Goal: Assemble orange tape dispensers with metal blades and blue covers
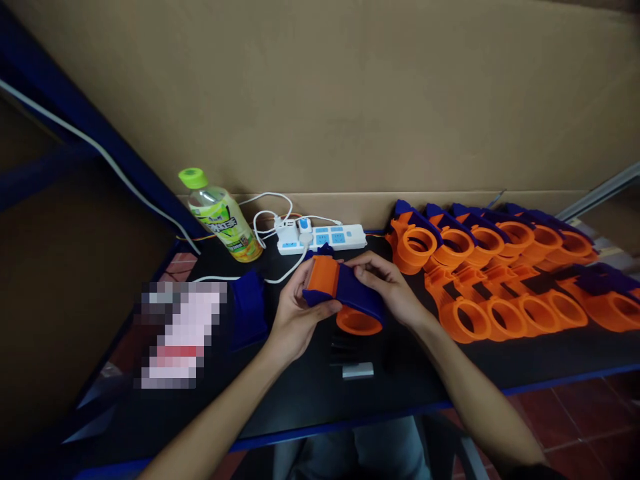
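Note:
An orange and blue plastic tape dispenser (324, 277) is between my hands above the black table, its orange ring (359, 323) hanging at the lower right. My left hand (295, 317) is closed around its orange end, with the thumb along the lower edge. On the far right side, my right hand (389, 283) grips the blue cover (357, 291) with thumb and fingers. Below on the table lie a small silvery bar (358, 371) and some dark thin pieces (344, 343), too dim to make out. A separate blue plastic part (249, 309) lies left of my left hand.
Several orange and blue tape dispensers (484, 241) stand in a row at the back right, with several orange frames (505, 319) in front. A white power strip (323, 239) with cables and a green-capped bottle (225, 223) stand at the back. A blurred-out pinkish item (185, 333) lies left.

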`<state>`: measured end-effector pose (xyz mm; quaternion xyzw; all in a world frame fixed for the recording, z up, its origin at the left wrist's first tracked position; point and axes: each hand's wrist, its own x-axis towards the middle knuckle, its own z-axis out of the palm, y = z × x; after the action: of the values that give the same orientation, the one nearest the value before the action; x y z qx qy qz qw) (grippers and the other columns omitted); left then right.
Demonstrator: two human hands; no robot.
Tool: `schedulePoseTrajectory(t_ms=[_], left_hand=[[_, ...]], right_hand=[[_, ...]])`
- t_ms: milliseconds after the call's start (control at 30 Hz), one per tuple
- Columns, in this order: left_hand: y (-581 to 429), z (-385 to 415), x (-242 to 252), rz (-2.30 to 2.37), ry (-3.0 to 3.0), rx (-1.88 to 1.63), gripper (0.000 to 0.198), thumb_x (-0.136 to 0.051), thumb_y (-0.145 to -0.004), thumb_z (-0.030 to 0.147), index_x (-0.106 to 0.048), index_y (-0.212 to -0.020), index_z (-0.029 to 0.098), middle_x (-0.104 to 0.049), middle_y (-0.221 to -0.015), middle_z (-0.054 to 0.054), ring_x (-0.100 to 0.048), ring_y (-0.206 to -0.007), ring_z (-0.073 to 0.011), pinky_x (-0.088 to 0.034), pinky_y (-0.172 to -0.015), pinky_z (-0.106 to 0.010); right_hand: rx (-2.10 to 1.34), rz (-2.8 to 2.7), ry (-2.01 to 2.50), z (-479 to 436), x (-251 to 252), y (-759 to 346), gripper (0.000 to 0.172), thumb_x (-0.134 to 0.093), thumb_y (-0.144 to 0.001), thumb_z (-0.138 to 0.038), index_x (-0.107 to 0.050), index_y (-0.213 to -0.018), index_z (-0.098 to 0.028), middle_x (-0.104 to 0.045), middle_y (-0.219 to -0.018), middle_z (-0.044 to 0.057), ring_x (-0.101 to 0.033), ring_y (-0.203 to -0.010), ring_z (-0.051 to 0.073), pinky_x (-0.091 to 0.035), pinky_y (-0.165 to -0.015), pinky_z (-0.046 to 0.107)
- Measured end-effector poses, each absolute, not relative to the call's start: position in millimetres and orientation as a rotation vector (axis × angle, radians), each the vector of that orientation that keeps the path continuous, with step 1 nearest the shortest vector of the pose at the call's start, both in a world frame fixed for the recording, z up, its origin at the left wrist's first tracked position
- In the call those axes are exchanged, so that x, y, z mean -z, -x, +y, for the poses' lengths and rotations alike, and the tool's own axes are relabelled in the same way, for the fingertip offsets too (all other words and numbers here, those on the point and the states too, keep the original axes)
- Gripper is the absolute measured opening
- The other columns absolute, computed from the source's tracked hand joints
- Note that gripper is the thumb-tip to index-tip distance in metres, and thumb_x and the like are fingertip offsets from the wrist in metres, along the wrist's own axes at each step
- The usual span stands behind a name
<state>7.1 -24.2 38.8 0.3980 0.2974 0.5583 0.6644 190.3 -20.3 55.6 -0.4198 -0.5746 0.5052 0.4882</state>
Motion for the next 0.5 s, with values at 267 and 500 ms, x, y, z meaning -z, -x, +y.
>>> schedulePoseTrajectory(t_ms=[267,500], left_hand=[[-3,-9,-31,0.713,-0.630,-1.428,0.019,-0.083,-0.077,0.030,-0.070,-0.089,0.021,-0.075,-0.094,0.000,-0.069,-0.100,-0.0168,-0.055,-0.098,-0.035],[-10,-26,-29,0.599,-0.767,-1.201,0.045,-0.082,-0.078,0.040,-0.069,-0.119,0.026,-0.070,-0.125,-0.006,-0.062,-0.122,-0.0245,-0.051,-0.106,-0.047]], right_hand=[[-0.310,-2.010,1.239,-58,-66,-185,0.072,-0.067,-0.090,-0.053,-0.044,-0.152,-0.028,-0.054,-0.139,0.013,-0.050,-0.129,0.031,-0.043,-0.109,0.050],[0.149,-2.038,1.473,-113,-63,-224,0.086,-0.067,-0.089,-0.032,-0.021,-0.161,-0.030,-0.052,-0.143,0.014,-0.052,-0.128,0.034,-0.048,-0.104,0.052]])
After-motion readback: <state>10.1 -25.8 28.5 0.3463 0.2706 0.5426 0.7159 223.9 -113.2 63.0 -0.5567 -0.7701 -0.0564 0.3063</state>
